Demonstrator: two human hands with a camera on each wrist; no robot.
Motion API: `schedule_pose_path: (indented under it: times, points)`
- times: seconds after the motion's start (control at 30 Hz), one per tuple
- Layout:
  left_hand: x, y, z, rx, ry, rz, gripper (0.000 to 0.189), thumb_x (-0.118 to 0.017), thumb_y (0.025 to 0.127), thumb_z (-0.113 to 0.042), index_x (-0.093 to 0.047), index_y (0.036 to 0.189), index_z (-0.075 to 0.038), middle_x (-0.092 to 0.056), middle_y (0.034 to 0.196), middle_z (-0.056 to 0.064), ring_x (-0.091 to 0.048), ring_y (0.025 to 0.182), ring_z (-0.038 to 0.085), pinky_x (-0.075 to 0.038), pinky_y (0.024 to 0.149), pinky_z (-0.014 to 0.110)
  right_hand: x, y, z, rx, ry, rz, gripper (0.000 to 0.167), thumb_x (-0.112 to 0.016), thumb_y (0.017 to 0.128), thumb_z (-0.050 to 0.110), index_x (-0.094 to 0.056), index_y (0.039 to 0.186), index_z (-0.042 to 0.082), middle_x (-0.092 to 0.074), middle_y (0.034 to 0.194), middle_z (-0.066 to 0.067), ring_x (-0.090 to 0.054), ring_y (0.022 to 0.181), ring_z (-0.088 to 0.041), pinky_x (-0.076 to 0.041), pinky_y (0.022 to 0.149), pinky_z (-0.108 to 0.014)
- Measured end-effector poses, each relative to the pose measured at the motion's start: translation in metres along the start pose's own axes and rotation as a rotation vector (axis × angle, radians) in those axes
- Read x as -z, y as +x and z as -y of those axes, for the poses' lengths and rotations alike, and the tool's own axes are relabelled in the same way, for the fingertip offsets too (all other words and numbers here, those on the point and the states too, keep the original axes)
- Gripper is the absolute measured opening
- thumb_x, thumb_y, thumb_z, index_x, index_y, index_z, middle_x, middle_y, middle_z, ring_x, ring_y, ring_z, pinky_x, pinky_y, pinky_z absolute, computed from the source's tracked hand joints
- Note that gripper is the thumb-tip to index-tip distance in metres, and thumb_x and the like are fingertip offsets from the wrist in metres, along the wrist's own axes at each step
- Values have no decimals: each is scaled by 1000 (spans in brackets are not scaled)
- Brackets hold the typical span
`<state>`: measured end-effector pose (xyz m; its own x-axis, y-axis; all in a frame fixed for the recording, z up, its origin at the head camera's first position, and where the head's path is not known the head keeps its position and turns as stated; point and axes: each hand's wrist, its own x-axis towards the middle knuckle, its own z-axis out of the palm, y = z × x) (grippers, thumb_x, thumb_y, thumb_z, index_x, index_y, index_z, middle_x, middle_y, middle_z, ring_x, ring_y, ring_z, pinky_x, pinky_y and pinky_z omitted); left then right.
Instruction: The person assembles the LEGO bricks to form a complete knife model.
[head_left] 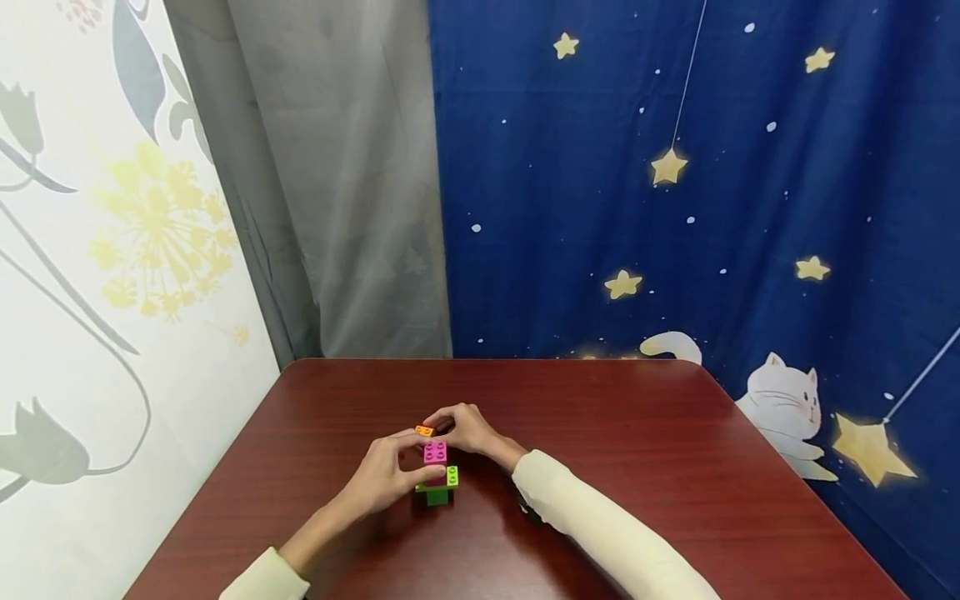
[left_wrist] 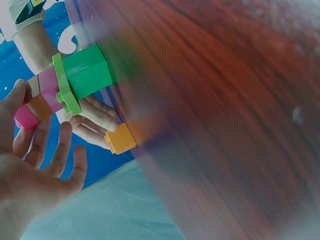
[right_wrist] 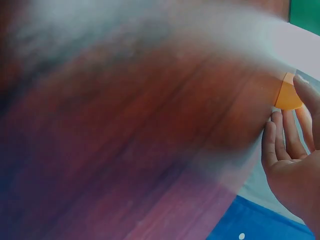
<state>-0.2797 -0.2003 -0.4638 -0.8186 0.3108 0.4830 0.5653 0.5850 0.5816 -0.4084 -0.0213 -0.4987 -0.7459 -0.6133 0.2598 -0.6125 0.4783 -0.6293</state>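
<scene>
A tower of building bricks stands on the table: a green brick at the bottom, a lime plate over it, then magenta and brownish bricks, with a pink brick on top. My left hand holds the upper part of this tower between thumb and fingers. Just behind it, my right hand pinches a small orange brick low at the table. In the right wrist view, the thumb lies against the orange brick's side and the fingers reach to its underside.
Around the bricks spreads the dark red wooden table. A blue star-patterned curtain and a grey curtain hang beyond its far edge. A white floral panel stands at the left. A dark strapped device shows under the right wrist.
</scene>
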Motion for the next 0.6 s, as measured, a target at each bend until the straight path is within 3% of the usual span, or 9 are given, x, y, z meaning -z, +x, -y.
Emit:
schedule_pose_path:
  times: [0.33, 0.6]
  points:
    - [-1, 0, -2, -21, 6, 0, 30, -90, 82, -32, -77, 106, -20, -68, 93, -15, -65, 82, 24, -50, 64, 31, 16, -13, -11, -7, 2, 16, 28, -85, 88, 14, -79, 115, 9, -79, 107, -3, -75, 97, -13, -57, 82, -22]
    - [2, 1, -3, 45, 8, 35, 31, -89, 83, -34, -77, 109, -23, -69, 96, -17, -68, 87, 24, -54, 69, 36, 34, -28, -24, -45, -15, 15, 28, -85, 88, 13, -78, 115, 9, -79, 106, -4, -75, 96, -15, -58, 84, -26]
